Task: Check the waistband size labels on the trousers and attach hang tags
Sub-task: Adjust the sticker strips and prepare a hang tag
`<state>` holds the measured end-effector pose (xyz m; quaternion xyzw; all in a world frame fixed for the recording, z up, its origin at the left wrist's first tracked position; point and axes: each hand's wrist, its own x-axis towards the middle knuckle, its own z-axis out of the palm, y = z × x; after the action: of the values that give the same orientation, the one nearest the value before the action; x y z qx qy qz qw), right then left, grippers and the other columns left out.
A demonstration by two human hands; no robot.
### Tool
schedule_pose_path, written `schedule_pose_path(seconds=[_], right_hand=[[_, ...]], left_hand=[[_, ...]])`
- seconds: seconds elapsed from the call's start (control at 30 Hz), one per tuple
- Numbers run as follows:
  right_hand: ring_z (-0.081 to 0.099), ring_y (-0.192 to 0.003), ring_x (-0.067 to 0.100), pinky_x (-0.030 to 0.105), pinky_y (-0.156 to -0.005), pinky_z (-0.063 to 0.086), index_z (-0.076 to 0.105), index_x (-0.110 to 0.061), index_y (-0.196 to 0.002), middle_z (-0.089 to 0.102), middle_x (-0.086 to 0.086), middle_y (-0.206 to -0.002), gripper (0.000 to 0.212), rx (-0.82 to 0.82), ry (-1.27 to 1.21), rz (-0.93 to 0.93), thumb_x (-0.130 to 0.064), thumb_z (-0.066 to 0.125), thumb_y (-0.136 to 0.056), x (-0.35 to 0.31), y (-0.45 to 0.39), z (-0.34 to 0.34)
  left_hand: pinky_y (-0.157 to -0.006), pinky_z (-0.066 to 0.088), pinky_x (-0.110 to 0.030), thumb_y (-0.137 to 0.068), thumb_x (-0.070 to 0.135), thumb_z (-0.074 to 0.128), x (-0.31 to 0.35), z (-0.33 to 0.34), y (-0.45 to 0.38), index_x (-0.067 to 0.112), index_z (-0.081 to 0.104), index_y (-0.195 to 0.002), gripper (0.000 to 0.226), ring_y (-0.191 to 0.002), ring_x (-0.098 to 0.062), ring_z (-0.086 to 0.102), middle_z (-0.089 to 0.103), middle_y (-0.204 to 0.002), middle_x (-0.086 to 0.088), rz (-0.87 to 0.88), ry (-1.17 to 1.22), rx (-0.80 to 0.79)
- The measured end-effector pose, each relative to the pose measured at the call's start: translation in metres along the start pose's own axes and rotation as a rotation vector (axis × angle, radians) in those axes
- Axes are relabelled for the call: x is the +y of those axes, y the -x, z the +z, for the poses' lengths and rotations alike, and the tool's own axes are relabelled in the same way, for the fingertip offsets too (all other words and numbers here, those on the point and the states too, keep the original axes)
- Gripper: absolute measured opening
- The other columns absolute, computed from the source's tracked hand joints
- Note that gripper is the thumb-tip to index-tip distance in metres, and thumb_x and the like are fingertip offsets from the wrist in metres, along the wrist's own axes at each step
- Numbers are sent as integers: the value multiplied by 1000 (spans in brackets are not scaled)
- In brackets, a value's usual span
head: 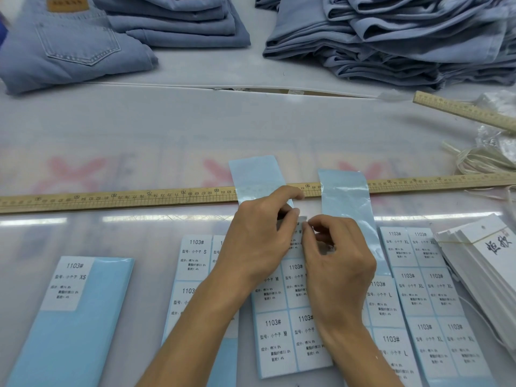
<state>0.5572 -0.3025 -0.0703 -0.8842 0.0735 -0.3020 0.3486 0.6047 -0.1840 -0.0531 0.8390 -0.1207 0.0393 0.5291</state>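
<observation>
Several blue-backed sheets of white size stickers lie along the near table edge: XS point(69, 286), S point(195, 255), M point(290, 331), L point(388, 317) and XL point(430, 289). My left hand point(259, 244) holds the top of the M sheet, fingers curled over its upper edge. My right hand point(335, 261) pinches the corner of one M sticker point(298, 236) between thumb and forefinger. A stack of white hang tags point(485, 247) bound with a band lies at the right. Folded light blue trousers are piled at the back left point(75, 51), back centre point(181, 20) and back right point(391, 37).
A long wooden ruler point(111, 199) runs across the table just beyond my hands. A second ruler point(463, 113) lies angled at the right. Cream cords point(480, 160) and clear plastic bags point(494, 135) sit at the right edge. Bare blue backing strips point(346, 196) curl up over the long ruler.
</observation>
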Motion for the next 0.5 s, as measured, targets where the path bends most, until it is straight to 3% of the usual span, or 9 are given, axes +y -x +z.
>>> schedule_pose_path(seconds=[0.17,0.43,0.5], right_hand=[[60,-76,6,9,-71,45,72,-17,-103,62,-8,-97,15,-2,-4,19,-12,75,-89,0,0,1],[60,-77,6,7,-72,43,72,-18,-104,61,-9,-98,15,-13,-1,13,-12,75,-90,1,0,2],[60,-77,5,13,-70,47,73,-19,-102,62,-9,-96,14,-24,2,-4,-12,74,-91,2,0,2]], left_hand=[[-77,52,-19,-97,10,65,-1,0,0,23,69,-115,23,-75,-3,63,69,-77,13,0,12,6],[-80,54,-27,-97,11,64,0,0,0,22,69,-116,23,-77,-6,65,70,-79,12,1,11,-6],[-80,54,-28,-97,11,64,0,0,0,22,69,-116,23,-77,-5,65,70,-79,12,1,9,-7]])
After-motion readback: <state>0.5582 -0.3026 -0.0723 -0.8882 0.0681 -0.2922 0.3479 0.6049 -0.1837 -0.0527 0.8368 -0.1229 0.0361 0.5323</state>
